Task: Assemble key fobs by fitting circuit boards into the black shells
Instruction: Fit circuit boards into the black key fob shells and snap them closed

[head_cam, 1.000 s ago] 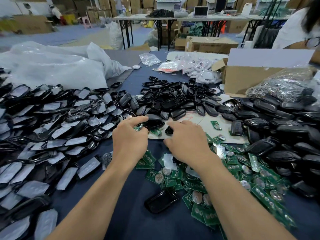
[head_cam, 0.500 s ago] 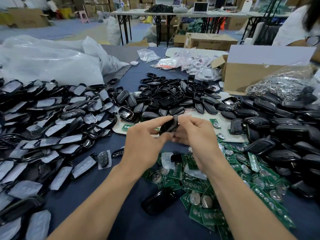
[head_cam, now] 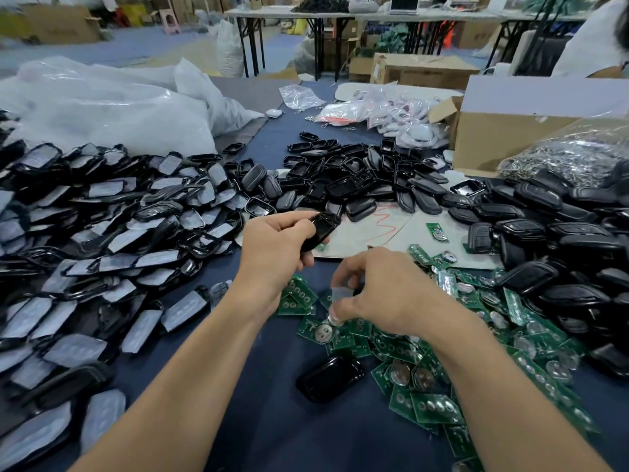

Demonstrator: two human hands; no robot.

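Black shells (head_cam: 340, 189) are lying in big heaps on the table (head_cam: 272, 430), and green boards (head_cam: 425, 407) are spreading under the right hand (head_cam: 384, 294). Its fingers are curling down (I cannot tell if they are gripping one). The left hand (head_cam: 275, 253) is holding a shell (head_cam: 321, 228) up nearby. Best to be lifting one board only, flat.

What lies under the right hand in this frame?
Green circuit boards with round silver cells, spread on the navy cloth. A small translucent piece shows at the right hand's fingertips. Whether the fingers grip anything is hidden by the palm.
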